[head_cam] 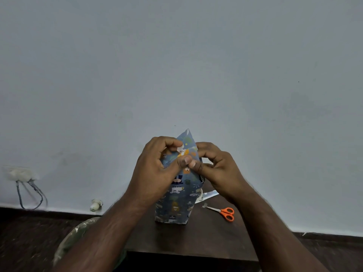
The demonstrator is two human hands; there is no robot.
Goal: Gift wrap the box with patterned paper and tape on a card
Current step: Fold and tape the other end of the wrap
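A tall box wrapped in blue paper with animal prints (177,203) stands upright on a small dark table (196,238). At its top the paper rises into a pointed flap (186,137). My left hand (157,165) grips the flap from the left, its thumb pressed on the front of the paper. From the right, my right hand (214,165) pinches the same flap, fingers curled at the paper's edge. Both thumbs meet at the middle of the fold. No card is in view.
Orange-handled scissors (225,213) lie on the table right of the box. A tape roll (200,194) and a paper scrap (209,194) peek out behind it. A wall socket with cables (23,177) is at the left, and a pale round object (78,238) sits by my left forearm.
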